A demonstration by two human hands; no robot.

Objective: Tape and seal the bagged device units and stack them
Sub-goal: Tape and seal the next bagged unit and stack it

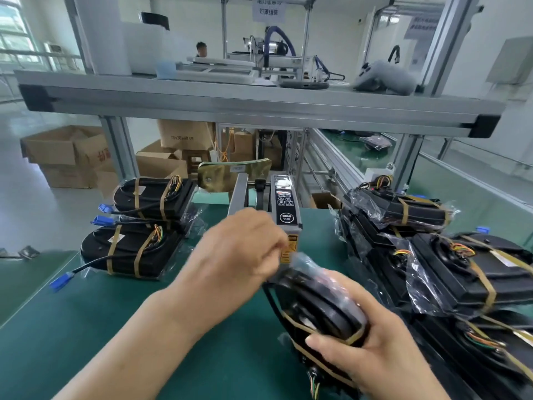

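The right hand [372, 350] has its grip clamped round a bagged device unit [320, 301], held tilted just in front of the tape dispenser [284, 203] on the green table [86, 327]. The left hand [239, 249] is at the dispenser's mouth with its fingers curled; blur hides whether its grip holds tape. Taped units [138, 249] lie left of the dispenser, and more bagged units [461, 269] are piled right of it.

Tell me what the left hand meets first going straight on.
Likely the tape dispenser: the fingertips of the left hand look almost against its front end, though depth is unclear.
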